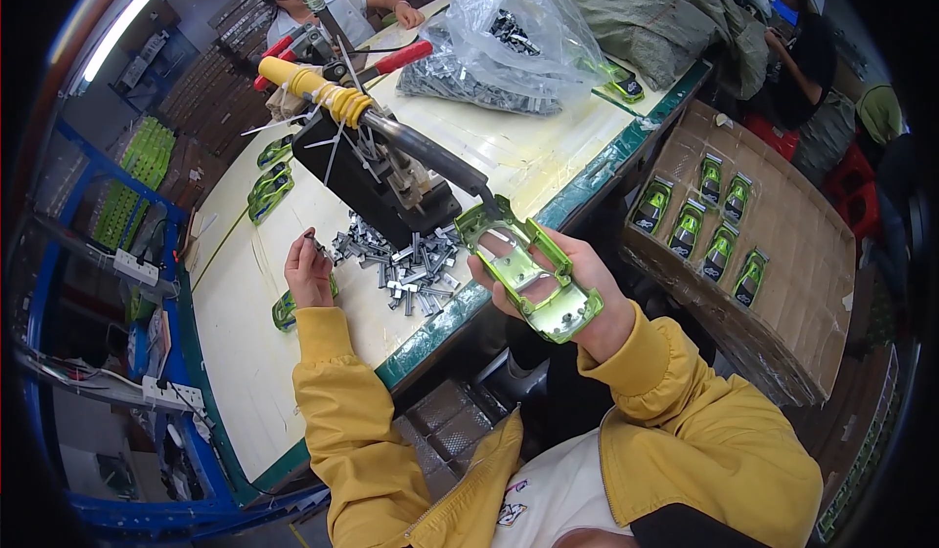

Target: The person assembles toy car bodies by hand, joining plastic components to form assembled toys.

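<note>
A glossy green toy car body shell [536,289], its hollow underside turned up, rests in my right hand [599,289], whose fingers and thumb wrap its sides. The shell's far end is close to the tip of a press's dark metal arm. My left hand [309,272] is raised over the table, thumb and fingers pinched together; what is between them is too small to name. Beside it lies a loose pile of small silvery metal pieces [406,264]. Another green car shell [284,311] lies partly hidden behind my left wrist.
A hand press with a yellow-wrapped handle [318,88] stands on the white table [240,352]. Behind it sits a clear plastic bag [518,49] of metal pieces. More green shells [269,191] lie left; several finished-looking cars [719,250] lie on a cardboard box [782,333]. Two other people sit beyond.
</note>
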`<action>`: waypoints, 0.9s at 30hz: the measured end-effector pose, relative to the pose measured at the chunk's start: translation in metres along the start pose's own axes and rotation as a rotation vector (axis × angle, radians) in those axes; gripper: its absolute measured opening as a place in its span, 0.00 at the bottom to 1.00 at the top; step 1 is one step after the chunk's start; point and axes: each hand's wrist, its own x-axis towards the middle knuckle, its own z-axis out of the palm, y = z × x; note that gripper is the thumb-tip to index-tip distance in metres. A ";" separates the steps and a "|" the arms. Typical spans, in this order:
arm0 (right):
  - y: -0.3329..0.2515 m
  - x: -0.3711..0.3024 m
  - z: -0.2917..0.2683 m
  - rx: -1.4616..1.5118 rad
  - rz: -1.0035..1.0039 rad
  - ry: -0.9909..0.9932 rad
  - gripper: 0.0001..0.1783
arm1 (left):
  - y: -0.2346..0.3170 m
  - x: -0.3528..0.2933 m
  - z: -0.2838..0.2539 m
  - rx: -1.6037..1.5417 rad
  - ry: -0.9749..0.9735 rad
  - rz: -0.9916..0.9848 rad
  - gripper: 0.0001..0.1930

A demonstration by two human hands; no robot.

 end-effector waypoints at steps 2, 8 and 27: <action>-0.001 0.000 -0.002 -0.006 -0.003 0.002 0.18 | 0.002 -0.001 0.003 0.007 -0.012 -0.005 0.12; -0.002 0.000 -0.003 -0.008 -0.006 0.009 0.19 | 0.001 -0.002 0.008 0.013 0.036 -0.020 0.10; 0.004 0.003 -0.002 -0.130 -0.089 0.028 0.18 | 0.002 -0.003 0.004 0.012 -0.057 0.020 0.06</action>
